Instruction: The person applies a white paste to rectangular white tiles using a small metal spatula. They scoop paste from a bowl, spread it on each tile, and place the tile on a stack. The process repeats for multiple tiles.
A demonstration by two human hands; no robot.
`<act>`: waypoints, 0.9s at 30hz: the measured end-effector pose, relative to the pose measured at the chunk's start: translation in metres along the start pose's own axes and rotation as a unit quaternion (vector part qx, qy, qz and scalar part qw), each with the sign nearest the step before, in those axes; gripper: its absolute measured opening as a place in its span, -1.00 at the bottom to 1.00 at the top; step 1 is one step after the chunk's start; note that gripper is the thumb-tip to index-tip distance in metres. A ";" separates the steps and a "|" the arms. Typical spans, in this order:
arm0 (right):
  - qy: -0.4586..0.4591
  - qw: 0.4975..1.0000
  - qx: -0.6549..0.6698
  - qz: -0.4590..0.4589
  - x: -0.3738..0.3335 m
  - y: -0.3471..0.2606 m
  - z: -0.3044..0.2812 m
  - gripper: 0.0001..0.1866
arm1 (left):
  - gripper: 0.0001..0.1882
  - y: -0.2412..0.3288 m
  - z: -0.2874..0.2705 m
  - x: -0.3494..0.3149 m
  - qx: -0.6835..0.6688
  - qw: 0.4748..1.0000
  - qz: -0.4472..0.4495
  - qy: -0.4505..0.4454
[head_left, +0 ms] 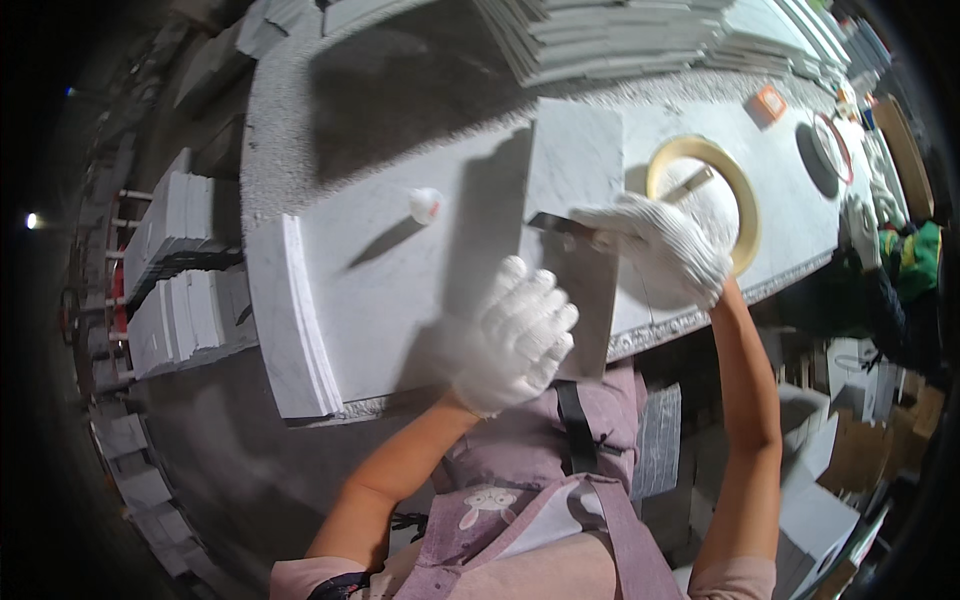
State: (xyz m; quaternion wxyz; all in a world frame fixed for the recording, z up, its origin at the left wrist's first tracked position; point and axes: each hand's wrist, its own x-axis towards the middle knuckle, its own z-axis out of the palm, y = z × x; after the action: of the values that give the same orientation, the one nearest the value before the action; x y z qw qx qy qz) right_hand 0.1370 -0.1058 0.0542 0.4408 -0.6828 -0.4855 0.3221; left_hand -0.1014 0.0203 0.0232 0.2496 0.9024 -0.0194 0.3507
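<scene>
My right hand (672, 245), in a white knitted glove, is closed around a putty knife (556, 224); its dark flat blade points left over a pale grey marble-look tile (575, 150). The tile's near part lies in shadow. My left hand (525, 325), also gloved, is raised near the tile's left side with its fingers apart, holding nothing I can see. Right of the tile stands a yellow-rimmed bowl (748, 215) of whitish material, with a light-coloured handle (692, 185) sticking out. My right hand partly covers the bowl's near left side.
A small white bottle (424, 206) stands on the worktable (400, 290). Stacked tiles (610, 40) rise at the back, and a few tiles (300, 310) lie at the left edge. An orange box (768, 104) sits beyond the bowl. Another person's gloved hand (862, 230) shows at far right.
</scene>
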 end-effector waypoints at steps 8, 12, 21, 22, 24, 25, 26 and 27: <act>0.262 0.924 0.198 0.193 -0.125 -0.004 0.029 -0.43 | -0.46 0.021 -0.020 0.002 0.022 0.990 -0.003 -0.136; 0.351 0.853 0.337 0.187 -0.174 0.002 0.061 -0.37 | -0.09 0.013 -0.011 0.017 0.187 0.938 0.098 -0.273; 0.400 0.792 0.440 0.140 -0.191 0.000 0.095 -0.44 | -0.03 -0.041 0.029 0.088 0.284 0.919 -0.020 -0.271; 0.404 0.780 0.458 0.136 -0.193 -0.002 0.094 -0.46 | -0.01 -0.017 0.022 0.069 0.269 0.899 0.016 -0.346; 0.414 0.785 0.437 0.143 -0.192 -0.004 0.091 -0.46 | -0.03 0.042 0.003 0.023 0.285 0.887 0.090 -0.352; 0.423 0.783 0.435 0.137 -0.190 -0.006 0.092 -0.46 | -0.08 0.061 -0.009 0.010 0.137 0.905 0.115 -0.386; 0.431 0.781 0.432 0.132 -0.187 -0.007 0.092 -0.45 | -0.13 0.069 -0.018 0.005 -0.004 0.901 0.144 -0.408; 0.442 0.772 0.432 0.148 -0.184 -0.010 0.095 -0.45 | -0.24 0.071 -0.023 0.005 -0.121 0.906 0.113 -0.388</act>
State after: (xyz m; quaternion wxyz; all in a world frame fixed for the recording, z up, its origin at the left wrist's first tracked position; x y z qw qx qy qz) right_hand -0.0080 -0.2509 0.0274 0.8025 -0.5507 0.0600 0.2218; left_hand -0.1266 -0.0310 0.0720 0.2885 0.9217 -0.2593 -0.0065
